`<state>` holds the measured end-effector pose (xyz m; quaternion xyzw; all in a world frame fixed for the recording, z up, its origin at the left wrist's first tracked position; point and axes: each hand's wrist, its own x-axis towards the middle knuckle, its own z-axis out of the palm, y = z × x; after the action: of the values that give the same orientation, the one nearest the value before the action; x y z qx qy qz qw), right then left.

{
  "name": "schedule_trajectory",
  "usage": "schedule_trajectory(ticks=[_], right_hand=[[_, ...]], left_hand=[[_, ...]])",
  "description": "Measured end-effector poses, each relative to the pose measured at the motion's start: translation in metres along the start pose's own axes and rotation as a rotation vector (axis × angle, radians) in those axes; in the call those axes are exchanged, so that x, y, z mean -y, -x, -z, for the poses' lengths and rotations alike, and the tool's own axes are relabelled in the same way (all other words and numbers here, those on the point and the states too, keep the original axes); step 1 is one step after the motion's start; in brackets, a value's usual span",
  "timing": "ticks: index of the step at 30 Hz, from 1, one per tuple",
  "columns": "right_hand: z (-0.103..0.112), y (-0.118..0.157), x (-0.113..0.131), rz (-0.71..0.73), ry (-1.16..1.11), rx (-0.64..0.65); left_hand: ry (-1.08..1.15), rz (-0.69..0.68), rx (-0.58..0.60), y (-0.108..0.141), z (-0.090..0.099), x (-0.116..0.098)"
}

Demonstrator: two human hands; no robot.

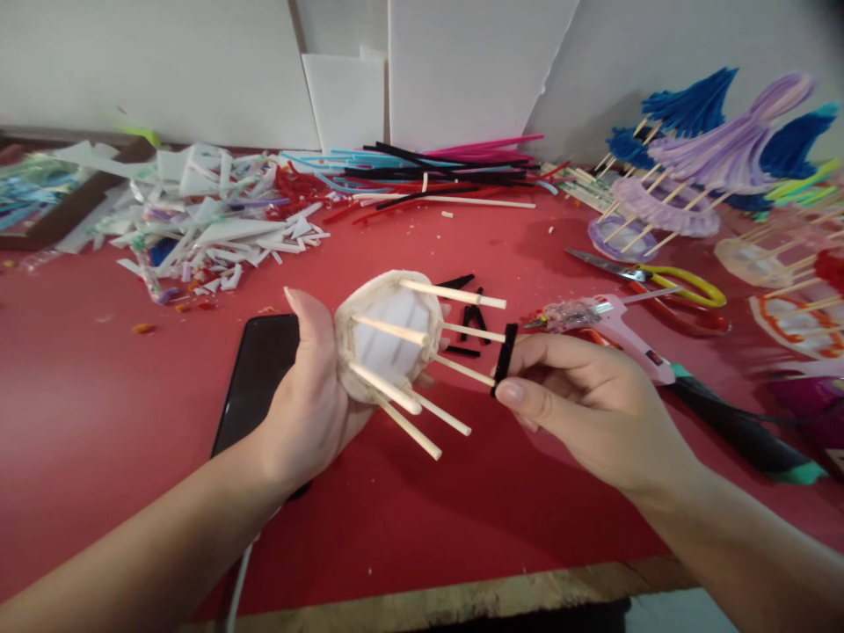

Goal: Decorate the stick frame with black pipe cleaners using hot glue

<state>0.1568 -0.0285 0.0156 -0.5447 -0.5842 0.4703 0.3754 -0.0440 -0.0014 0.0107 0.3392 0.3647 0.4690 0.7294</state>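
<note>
My left hand (309,378) grips a round cream base (352,308) from its outer side, tilted so its several wooden sticks (454,292) point to the right. The base has a fuzzy rim and a white middle. Between thumb and fingers, my right hand (580,396) pinches a short black pipe cleaner piece (505,359), which lies against the tips of two sticks. More short black pieces (473,315) lie on the red table behind the sticks. Some fingers of my left hand are hidden behind the base.
A phone (260,369) lies by my left wrist. Right of centre are a glue gun (633,330) and yellow-handled scissors (686,283). White scraps (198,211) heap at the back left, long pipe cleaners (448,167) at the back, and a purple carousel-like model (725,158) at the right.
</note>
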Motion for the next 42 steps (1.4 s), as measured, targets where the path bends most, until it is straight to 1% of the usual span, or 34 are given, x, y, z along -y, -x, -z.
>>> schedule_trajectory(ticks=[3, 6, 8, 12, 20, 27, 30, 35, 40, 42], right_hand=[[0.0007, -0.0002, -0.0013, -0.016, 0.008, 0.013], [0.0009, -0.0001, -0.0016, -0.032, -0.012, 0.030], [0.0011, -0.0001, -0.0010, -0.014, -0.035, 0.037], [0.0011, 0.0004, 0.0005, 0.014, -0.030, 0.017], [-0.0025, 0.0031, 0.0017, -0.001, 0.021, -0.031], [-0.0013, 0.0030, 0.0022, 0.107, 0.041, -0.010], [-0.0020, 0.0047, 0.0035, 0.103, 0.024, -0.013], [-0.0038, 0.0064, 0.0057, 0.021, 0.018, -0.062], [-0.0019, 0.0045, 0.0025, 0.088, -0.001, -0.024], [-0.0015, 0.0047, 0.0025, 0.074, 0.009, -0.040]], left_hand=[[0.022, 0.022, -0.003, 0.0007, 0.0001, -0.0003], [0.024, 0.007, -0.009, 0.0010, -0.0013, -0.0007], [0.031, -0.010, -0.026, 0.0010, -0.0023, -0.0008], [0.036, -0.001, -0.062, 0.0007, -0.0020, 0.0000], [-0.002, -0.020, -0.005, 0.0018, 0.0009, 0.0041], [0.014, -0.065, -0.002, 0.0015, 0.0010, 0.0013], [0.010, -0.079, -0.009, 0.0008, 0.0015, 0.0015], [0.039, -0.042, -0.018, -0.0001, 0.0000, 0.0019], [0.050, 0.014, -0.008, 0.0002, -0.0013, 0.0006], [0.051, 0.016, 0.015, 0.0004, -0.0001, 0.0011]])
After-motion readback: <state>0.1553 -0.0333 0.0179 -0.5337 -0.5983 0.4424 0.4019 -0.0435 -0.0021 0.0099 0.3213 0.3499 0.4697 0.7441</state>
